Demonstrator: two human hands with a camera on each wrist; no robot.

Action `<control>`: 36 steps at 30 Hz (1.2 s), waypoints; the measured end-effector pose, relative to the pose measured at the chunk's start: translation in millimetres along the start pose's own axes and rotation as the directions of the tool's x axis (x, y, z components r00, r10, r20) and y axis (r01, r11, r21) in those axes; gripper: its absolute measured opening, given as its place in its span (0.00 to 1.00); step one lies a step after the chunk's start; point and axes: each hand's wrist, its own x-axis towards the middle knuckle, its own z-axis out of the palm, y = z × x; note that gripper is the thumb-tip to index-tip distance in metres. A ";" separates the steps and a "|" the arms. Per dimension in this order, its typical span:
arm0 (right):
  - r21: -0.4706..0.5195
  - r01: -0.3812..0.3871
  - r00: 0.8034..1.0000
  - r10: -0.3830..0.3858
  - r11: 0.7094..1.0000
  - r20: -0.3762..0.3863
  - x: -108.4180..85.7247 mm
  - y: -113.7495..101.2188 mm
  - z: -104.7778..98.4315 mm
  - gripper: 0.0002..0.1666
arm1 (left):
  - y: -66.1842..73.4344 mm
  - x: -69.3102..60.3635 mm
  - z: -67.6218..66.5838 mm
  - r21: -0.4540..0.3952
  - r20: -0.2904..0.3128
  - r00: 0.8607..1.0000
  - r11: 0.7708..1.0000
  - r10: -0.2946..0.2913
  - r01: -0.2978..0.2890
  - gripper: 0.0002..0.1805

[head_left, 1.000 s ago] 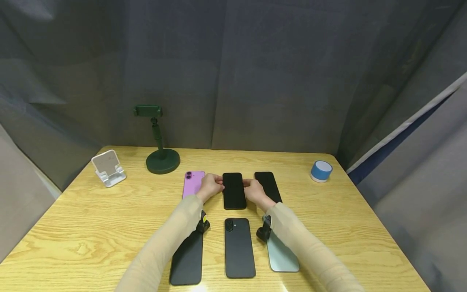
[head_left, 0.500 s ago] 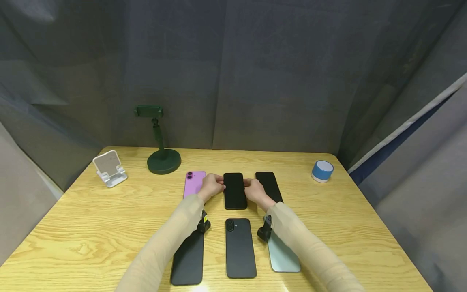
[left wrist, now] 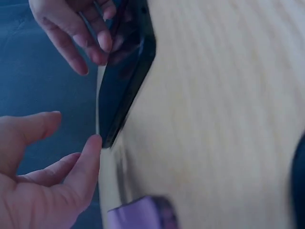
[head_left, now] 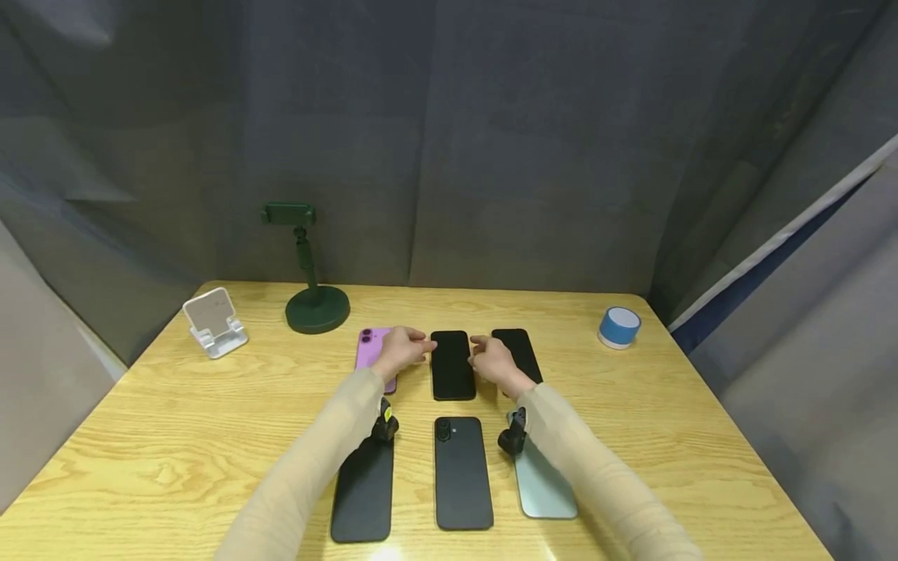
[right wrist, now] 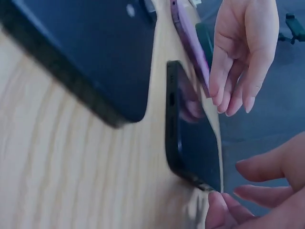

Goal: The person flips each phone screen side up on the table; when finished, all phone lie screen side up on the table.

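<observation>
A black smartphone lies screen up in the middle of the back row. My left hand hovers just off its left edge, over a purple phone that it partly covers. On the other side my right hand hovers by the phone's right edge, partly over another black phone. Both wrist views show the fingers and thumbs spread apart, nothing gripped. In the left wrist view, the left fingertips are close to the phone's corner; contact cannot be told. The right hand looks likewise in the right wrist view.
In the front row lie a dark phone, a dark-backed phone and a pale green phone. Farther back stand a white phone holder, a dark green phone stand and a blue-and-white cylinder. A grey curtain hangs behind the table.
Both hands have let go of the middle phone's sides and risen slightly, fingers spreading. More of the purple phone shows. The phone itself stays in place.
</observation>
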 end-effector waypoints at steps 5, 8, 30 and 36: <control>0.033 0.049 0.999 -0.049 0.998 0.019 -5.4 -9.9 2.7 0.29 | 10.7 2.2 -16.5 -0.015 -0.045 0.999 1.000 0.026 -0.027 0.26; 0.131 0.052 0.994 -0.064 0.990 0.089 -9.4 -16.8 10.7 0.29 | 16.2 4.9 -26.5 -0.002 -0.075 0.996 0.999 0.052 -0.052 0.25; 0.507 -0.280 0.878 0.004 0.815 0.479 -34.8 -44.8 80.3 0.35 | -33.9 7.3 -78.7 0.254 -0.190 0.979 0.967 0.074 -0.024 0.25; 0.538 -0.262 0.893 -0.010 0.801 0.450 -33.4 -43.5 84.0 0.34 | -43.6 14.7 -85.1 0.289 -0.165 0.986 0.957 0.035 0.015 0.24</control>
